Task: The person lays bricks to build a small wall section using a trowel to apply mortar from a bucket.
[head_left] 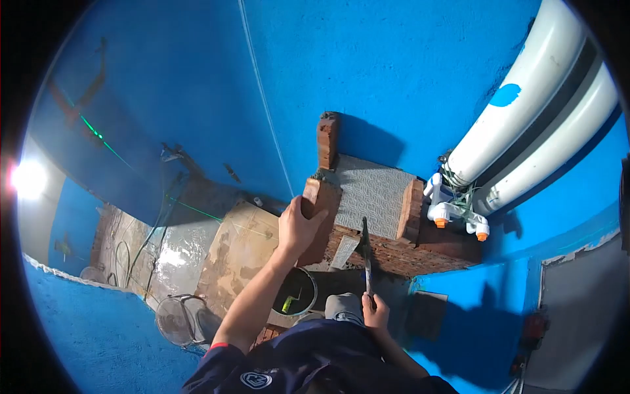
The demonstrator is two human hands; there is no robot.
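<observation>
I find a blue wall (367, 59) behind, two white pipes (525, 111) running down its right side. A patterned slab (371, 190) tops low brickwork (394, 258); a dark bucket (315, 289) stands nearer. Left of the slab, the left hand (296, 226) has its grip spread a brick's width, fingers and thumb about a brick (312, 189) (lifted or merely steadied, I cannot tell). The right hand (376, 312) is closed round a trowel (365, 249), blade pointing away.

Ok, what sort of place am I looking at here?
Probably a room being built or renovated: there is exposed brickwork, thick white pipes stand before a blue wall, and the right hand holds a trowel-like tool.
</observation>
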